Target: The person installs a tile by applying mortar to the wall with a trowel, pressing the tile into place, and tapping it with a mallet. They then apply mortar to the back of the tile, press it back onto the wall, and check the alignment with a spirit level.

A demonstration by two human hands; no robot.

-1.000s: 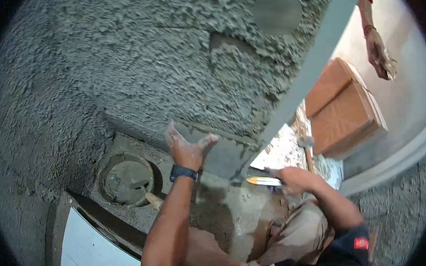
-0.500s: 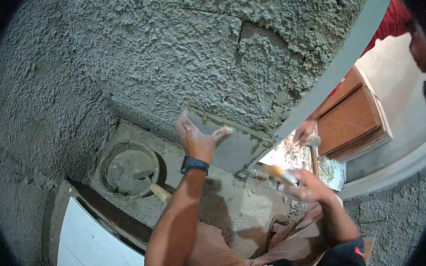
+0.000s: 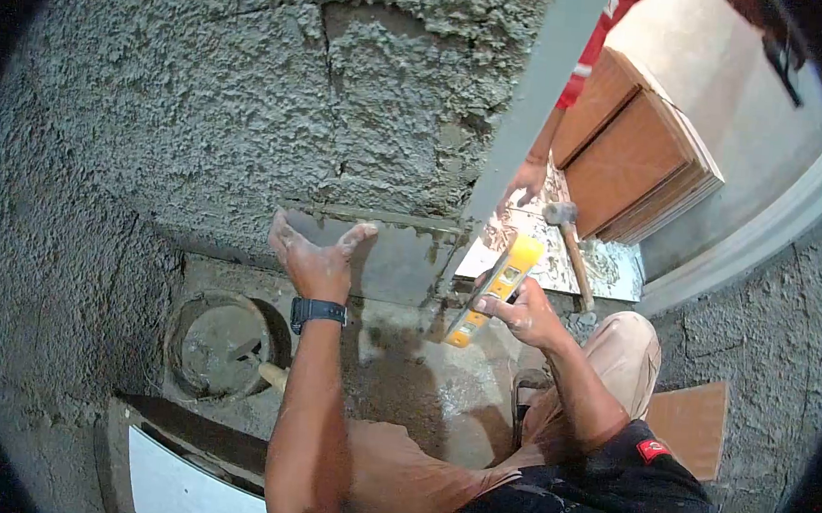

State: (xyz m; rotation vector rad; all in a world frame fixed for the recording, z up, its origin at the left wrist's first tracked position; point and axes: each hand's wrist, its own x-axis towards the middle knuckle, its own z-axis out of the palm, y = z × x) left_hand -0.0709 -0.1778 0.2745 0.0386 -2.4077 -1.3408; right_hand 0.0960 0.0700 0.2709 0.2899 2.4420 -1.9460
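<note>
My left hand (image 3: pixel 320 267), with a watch at the wrist, lies spread against the top of a grey tile (image 3: pixel 396 267) at the foot of the rough wall. Its fingers and thumb are apart and dusted with mortar. In my right hand (image 3: pixel 524 312) is a yellow spirit level (image 3: pixel 496 291), tilted, near the tile's right end. A round mortar bucket (image 3: pixel 180 336) sits on the floor at left, with a trowel (image 3: pixel 272 374) resting in it.
Beyond the door frame (image 3: pixel 526 112), another person's hand (image 3: pixel 529 177) is near a mallet (image 3: pixel 578 259). Stacked brown tiles (image 3: pixel 628 148) lean there. A white panel (image 3: pixel 181 479) lies lower left, a brown tile (image 3: pixel 690 429) lower right.
The view has shifted right. My right hand has brought the level up close to the tile's right end. The other person's hand is now off the mallet.
</note>
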